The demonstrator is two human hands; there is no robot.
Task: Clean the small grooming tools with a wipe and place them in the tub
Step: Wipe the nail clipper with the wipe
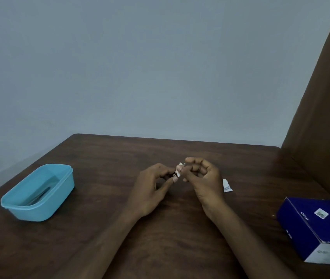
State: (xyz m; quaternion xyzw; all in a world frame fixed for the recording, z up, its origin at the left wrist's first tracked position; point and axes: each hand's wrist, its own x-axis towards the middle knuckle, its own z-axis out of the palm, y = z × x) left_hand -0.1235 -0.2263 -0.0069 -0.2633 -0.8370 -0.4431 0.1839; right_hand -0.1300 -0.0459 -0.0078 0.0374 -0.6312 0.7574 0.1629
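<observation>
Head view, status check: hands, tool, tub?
Left hand pinches small metal tool; right hand rubs it with white wipe. Blue tub left, path unobstructed.

single head-worn view, looking forward and down across the brown table toward the grey wall; both forearms enter from the bottom edge, close to camera.

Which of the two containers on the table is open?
The light blue tub on the left: it has no lid and its inside shows. The dark blue box on the right is closed.

Fingers hide most of the small tool.
</observation>
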